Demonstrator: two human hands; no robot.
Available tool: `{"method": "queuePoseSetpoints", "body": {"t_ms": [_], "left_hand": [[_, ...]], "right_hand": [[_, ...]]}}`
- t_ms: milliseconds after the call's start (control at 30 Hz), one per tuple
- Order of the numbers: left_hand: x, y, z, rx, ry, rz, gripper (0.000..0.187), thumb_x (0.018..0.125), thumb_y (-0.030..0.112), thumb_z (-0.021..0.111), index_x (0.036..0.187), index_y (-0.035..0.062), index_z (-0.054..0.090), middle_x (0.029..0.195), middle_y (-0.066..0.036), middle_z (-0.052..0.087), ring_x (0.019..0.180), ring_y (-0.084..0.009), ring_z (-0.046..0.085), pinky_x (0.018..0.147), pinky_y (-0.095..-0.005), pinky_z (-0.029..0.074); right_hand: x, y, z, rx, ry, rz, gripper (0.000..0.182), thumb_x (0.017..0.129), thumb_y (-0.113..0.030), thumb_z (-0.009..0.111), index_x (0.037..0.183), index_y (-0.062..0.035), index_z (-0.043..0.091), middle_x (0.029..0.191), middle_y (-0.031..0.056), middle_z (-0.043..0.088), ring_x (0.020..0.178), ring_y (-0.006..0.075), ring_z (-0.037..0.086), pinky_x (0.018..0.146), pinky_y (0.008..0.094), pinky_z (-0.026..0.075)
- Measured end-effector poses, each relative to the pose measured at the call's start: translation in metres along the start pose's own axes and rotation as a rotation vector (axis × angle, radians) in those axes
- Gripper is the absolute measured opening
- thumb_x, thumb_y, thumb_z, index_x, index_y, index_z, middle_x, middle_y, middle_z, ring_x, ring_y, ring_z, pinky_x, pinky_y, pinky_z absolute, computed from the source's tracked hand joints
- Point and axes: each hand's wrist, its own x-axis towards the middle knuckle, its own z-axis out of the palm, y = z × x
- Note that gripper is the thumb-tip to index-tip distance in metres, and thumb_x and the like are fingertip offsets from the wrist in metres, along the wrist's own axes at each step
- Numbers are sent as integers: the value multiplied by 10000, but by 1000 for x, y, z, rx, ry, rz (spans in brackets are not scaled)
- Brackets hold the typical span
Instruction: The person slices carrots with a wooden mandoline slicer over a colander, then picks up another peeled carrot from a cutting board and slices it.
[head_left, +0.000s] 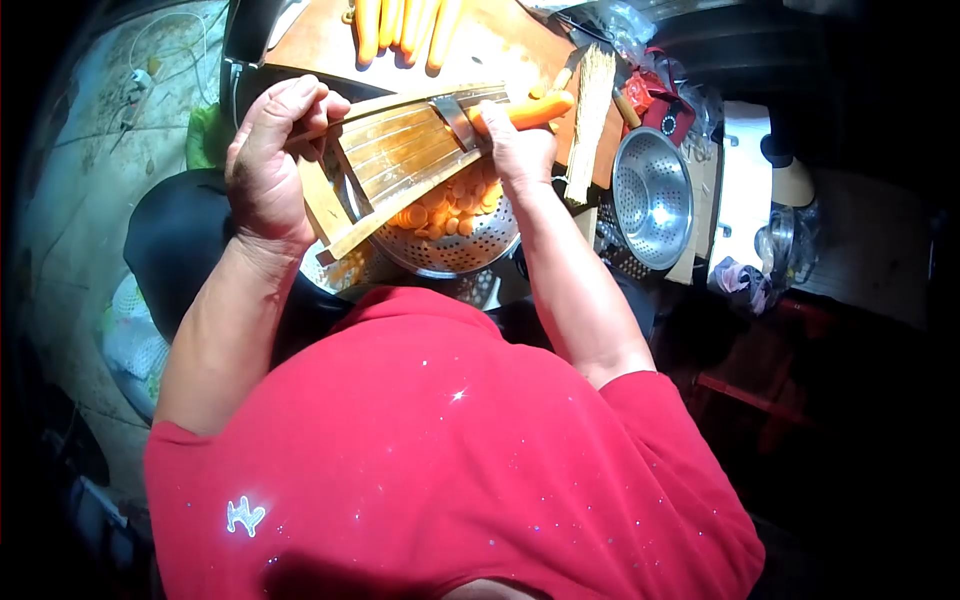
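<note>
the left hand (275, 160) is curled closed at the left end of a wooden slicer (390, 160), which slants above a metal colander (440, 262) of orange slices (455, 212). the right hand (522, 150) grips a carrot (545, 108) at the slicer's far right end, just beside the dark blade (457, 122). whole carrots (400, 28) lie on the far board (325, 35); a second colander (650, 205) (tilted, its inside showing) is on the right, near a straw brush (593, 115).

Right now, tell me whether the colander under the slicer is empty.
Not empty: orange slices lie heaped in the colander beneath the slicer, which hides part of it.
</note>
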Motion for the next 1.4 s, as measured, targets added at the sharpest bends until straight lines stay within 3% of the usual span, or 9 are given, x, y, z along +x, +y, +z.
{"method": "queuePoseSetpoints", "body": {"t_ms": [200,233,333,667,833,867,900,1067,1400], "left_hand": [[-1,-3,-3,-30,-35,-1,153,881,135,581,915,-9,622,773,-65,615,772,-141,585,807,-263,454],[-1,-2,-3,-36,-43,8,153,881,134,581,913,-9,622,775,-67,618,767,-140,582,808,-263,454],[1,-2,-3,-22,-20,0,155,884,133,577,910,-13,621,773,-68,617,777,-142,591,810,-264,454],[7,-2,-9,-1,-48,12,146,886,142,586,883,3,632,745,-57,581,838,-215,618,862,-325,467],[6,-2,-5,-16,-54,18,140,884,145,590,876,13,637,741,-55,596,836,-214,630,866,-325,469],[5,-1,-5,-16,-54,19,140,884,145,590,876,13,637,741,-55,596,836,-214,630,866,-325,469],[4,-1,-4,-7,-50,19,140,882,144,592,875,12,637,742,-54,597,834,-213,632,865,-326,471],[5,-2,-6,-3,-33,14,140,879,144,595,870,10,635,739,-52,596,832,-213,635,863,-326,476],[2,0,0,1,-33,9,129,879,136,590,850,15,625,739,-50,573,824,-202,610,863,-327,471]], "right_hand": [[-52,-20,17,-286,-99,-250,324,768,-251,754,934,7,650,846,80,682,774,151,645,767,280,503],[-50,-36,15,3,-139,-54,299,779,-224,736,931,18,651,845,82,680,734,151,644,719,266,510],[-10,-3,-3,-59,7,85,360,772,-248,738,968,36,638,850,88,672,714,164,639,697,260,506],[-20,-18,-10,-306,35,-71,414,766,-285,738,1005,32,620,892,98,665,816,167,633,750,274,491],[-11,-17,-22,-17,-4,24,305,807,-177,694,997,45,605,875,87,658,732,163,625,683,261,491],[-13,-20,-21,-10,-26,-13,295,812,-229,713,976,-13,596,759,15,587,601,69,521,491,199,397],[-16,-25,-20,-10,-29,-13,295,812,-229,713,976,-13,596,759,15,587,601,69,521,491,199,397],[-62,-65,-3,-176,-306,-281,260,848,-163,686,992,46,627,920,84,676,811,136,626,748,260,497],[9,-11,-20,-444,112,-173,279,782,-207,715,928,22,648,867,118,693,762,178,666,701,303,521]]}}
